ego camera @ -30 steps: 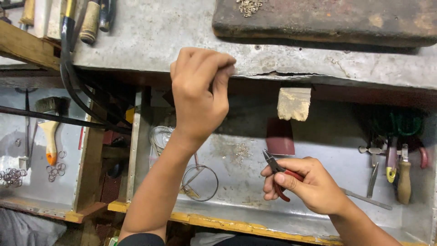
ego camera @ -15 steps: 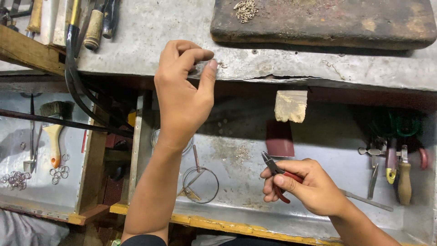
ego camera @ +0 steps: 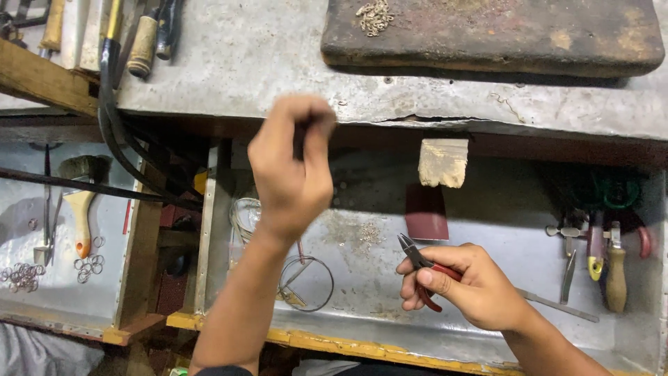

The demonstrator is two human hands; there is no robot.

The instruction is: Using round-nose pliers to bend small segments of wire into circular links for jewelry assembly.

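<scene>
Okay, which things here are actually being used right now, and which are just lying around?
In use:
- red-handled pliers, held in the right hand
- left hand, raised with fingertips pinched; anything in them is too small to see

Lying about:
- brush
- loose metal rings
- wire hoop
- dark slab
- tools at right

Scuffed grey metal bench (ego camera: 278, 63), dark slab (ego camera: 487, 35) on it, tool handles (ego camera: 142, 42) at left

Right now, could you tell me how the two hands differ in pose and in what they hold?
The left hand is raised near the bench edge, fingers pinched; whatever it holds is too small to see. The right hand rests low over the tray, gripping red-handled pliers. Both are bare.
</scene>
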